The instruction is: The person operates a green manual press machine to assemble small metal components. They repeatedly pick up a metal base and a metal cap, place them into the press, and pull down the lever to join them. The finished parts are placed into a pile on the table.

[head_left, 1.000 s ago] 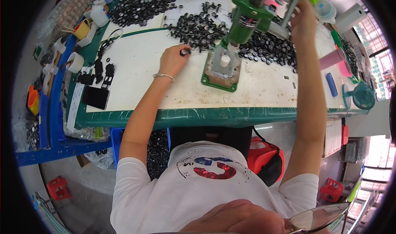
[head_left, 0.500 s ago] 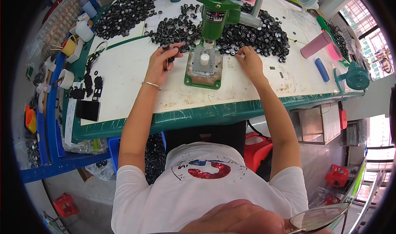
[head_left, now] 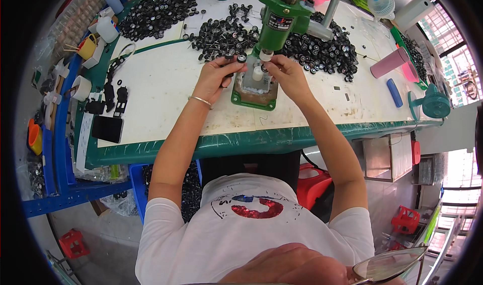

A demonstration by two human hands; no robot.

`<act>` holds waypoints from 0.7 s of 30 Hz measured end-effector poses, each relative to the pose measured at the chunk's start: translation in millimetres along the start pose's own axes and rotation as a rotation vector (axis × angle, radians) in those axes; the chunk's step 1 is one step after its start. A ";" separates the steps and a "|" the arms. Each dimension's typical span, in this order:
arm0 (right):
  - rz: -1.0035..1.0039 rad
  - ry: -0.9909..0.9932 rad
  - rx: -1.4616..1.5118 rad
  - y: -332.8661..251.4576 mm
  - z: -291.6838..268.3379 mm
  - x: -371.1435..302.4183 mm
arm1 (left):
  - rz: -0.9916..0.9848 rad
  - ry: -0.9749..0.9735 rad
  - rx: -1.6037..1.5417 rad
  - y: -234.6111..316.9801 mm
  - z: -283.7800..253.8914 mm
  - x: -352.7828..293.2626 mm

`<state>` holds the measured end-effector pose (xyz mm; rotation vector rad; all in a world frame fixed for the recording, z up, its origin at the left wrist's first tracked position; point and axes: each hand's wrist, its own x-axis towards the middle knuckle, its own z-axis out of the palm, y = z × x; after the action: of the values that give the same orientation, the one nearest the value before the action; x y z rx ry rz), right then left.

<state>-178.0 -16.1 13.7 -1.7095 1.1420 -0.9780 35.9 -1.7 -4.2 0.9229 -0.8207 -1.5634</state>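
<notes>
A green hand press (head_left: 282,18) stands on a green base (head_left: 254,91) at the middle of the white worktable (head_left: 166,99). My left hand (head_left: 216,76) holds a small black wheel with a pin (head_left: 240,59) just left of the press. My right hand (head_left: 287,74) pinches another small black part (head_left: 265,68) over the white post (head_left: 257,74) on the base. Both hands nearly meet above the base. A thin bracelet sits on my left wrist.
Heaps of small black wheels lie at the back left (head_left: 156,13), behind the press (head_left: 221,33) and to its right (head_left: 322,51). A black phone (head_left: 107,129), tape rolls and cups line the left edge. A pink cup (head_left: 390,64), blue tube (head_left: 395,92) and teal fan (head_left: 432,104) sit right.
My right hand came down from the press lever to the base, picking a part on the way. My left hand moved from the table to the press with a wheel.
</notes>
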 end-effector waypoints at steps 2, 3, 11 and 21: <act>0.012 0.031 -0.051 -0.1 3.5 3.4 | 0.010 -0.012 0.031 -0.9 0.2 -0.9; 0.019 0.047 -0.076 0.1 4.6 4.8 | 0.015 -0.020 0.046 -1.5 0.3 -1.5; 0.182 -0.074 0.083 0.1 8.1 8.6 | 0.052 -0.040 0.064 -0.5 9.7 -2.5; 0.222 0.175 0.646 11.2 -56.7 36.9 | 0.054 -0.080 0.174 -3.6 39.2 0.8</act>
<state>-222.7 -66.0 28.4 -0.9780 0.9550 -1.2062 -0.6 -0.6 10.5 0.9594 -1.0437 -1.5073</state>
